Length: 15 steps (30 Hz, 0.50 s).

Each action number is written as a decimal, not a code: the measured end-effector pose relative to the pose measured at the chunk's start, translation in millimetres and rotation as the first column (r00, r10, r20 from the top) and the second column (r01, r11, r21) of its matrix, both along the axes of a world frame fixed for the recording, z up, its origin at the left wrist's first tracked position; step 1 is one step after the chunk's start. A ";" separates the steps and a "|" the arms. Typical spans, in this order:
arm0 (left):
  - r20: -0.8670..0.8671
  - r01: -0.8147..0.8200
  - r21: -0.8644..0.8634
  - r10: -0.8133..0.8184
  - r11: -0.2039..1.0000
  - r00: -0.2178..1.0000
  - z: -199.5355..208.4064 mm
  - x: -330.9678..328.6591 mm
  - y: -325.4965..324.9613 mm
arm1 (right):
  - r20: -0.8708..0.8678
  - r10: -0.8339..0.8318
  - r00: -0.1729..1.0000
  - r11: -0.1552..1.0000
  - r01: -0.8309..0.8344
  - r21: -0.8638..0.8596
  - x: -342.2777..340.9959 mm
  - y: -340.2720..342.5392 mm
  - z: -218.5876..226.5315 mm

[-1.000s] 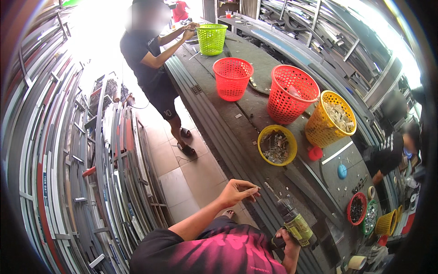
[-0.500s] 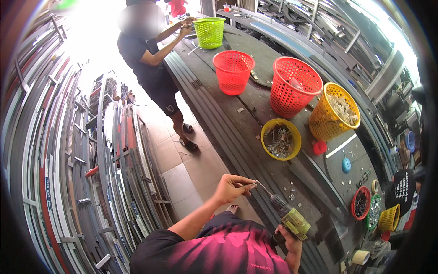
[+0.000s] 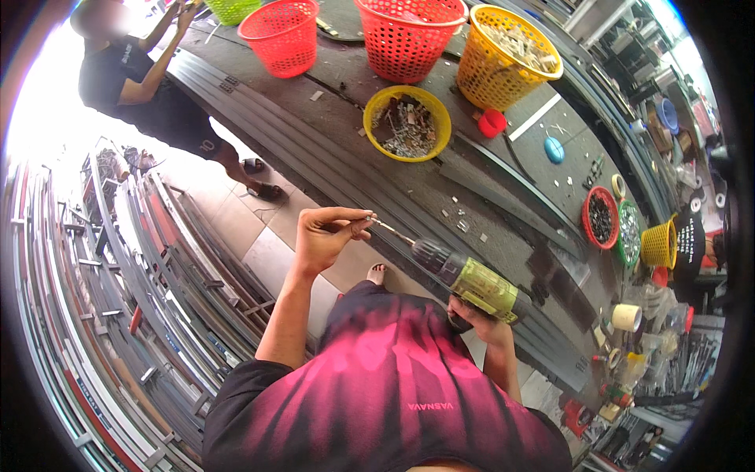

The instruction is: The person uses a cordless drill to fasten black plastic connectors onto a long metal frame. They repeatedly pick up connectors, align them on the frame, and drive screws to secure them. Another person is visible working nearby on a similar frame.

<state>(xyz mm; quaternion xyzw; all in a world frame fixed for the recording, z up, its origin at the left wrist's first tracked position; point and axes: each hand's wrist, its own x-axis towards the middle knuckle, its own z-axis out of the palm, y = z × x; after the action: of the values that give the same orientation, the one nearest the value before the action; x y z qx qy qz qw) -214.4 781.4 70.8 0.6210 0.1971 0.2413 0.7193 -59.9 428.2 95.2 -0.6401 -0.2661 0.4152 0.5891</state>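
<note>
In my right hand [image 3: 481, 321] is a yellow-green and black power drill [image 3: 480, 288], its fingers wrapped round the handle. The drill points left, and a long thin bit [image 3: 393, 231] sticks out of its black chuck [image 3: 435, 259]. At the bit's far end, my left hand [image 3: 324, 238] is closed in a pinch. A small pale piece [image 3: 372, 216] shows at those fingertips, against or very near the bit's tip. Its exact kind is too small to tell. Both hands are in front of my body, beside the near edge of the workbench [image 3: 330, 169].
On the bench stand a yellow bowl [image 3: 446, 118] of small metal parts, red baskets [image 3: 279, 39] and a yellow basket [image 3: 491, 79] of pale pieces. Small baskets and tape rolls [image 3: 627, 317] lie at right. A co-worker [image 3: 130, 79] stands far left. Racked metal profiles [image 3: 141, 338] fill the left.
The view has shifted, so the baskets and co-worker appear farther up and left. The drill lies flatter across the picture; both hands keep their holds.
</note>
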 end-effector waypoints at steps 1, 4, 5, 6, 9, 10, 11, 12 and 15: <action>0.000 0.011 0.011 -0.011 1.000 1.000 0.7 0.3 -0.7 | 0.052 0.016 0.999 0.999 -0.014 -0.041 0.1 -0.9 -1.6; 0.020 0.046 0.030 -0.046 0.999 0.999 3.5 0.8 -0.7 | 0.143 0.025 0.989 0.999 -0.019 -0.047 -2.5 -2.1 -6.1; 0.036 0.060 0.039 -0.061 0.997 0.997 5.1 0.3 -0.5 | 0.149 0.019 0.989 0.999 -0.013 -0.043 -5.2 -2.1 -6.6; 0.042 0.078 0.024 -0.079 0.997 0.996 7.1 0.6 -0.4 | 0.156 0.011 0.988 0.999 -0.003 -0.053 -6.4 -5.1 -3.7; -0.086 0.154 0.157 -0.141 0.976 0.986 17.2 4.2 1.8 | 0.154 -0.010 0.988 0.995 0.025 -0.092 -11.5 -12.0 8.0; -0.082 0.181 0.154 -0.169 0.971 0.982 21.3 7.6 1.4 | 0.120 -0.039 0.992 0.997 0.047 -0.060 -13.3 -15.1 13.2; -0.131 0.246 0.256 -0.218 0.935 0.967 26.5 10.6 1.8 | 0.157 -0.059 0.986 0.994 0.073 -0.082 -15.8 -18.8 17.7; -0.175 0.316 0.342 -0.271 0.885 0.947 31.9 15.8 4.4 | 0.139 -0.086 0.987 0.995 0.093 -0.047 -18.3 -22.5 21.9; -0.260 0.512 0.391 -0.442 0.765 0.859 41.1 37.5 2.8 | 0.348 -0.092 0.933 0.993 0.112 -0.037 -23.3 -41.6 30.3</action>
<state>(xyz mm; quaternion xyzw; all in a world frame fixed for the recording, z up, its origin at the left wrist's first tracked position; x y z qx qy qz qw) -176.9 784.2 111.9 0.8151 0.0259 0.0408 0.5773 -83.2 386.6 125.5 -0.7323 -0.3199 0.2726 0.5358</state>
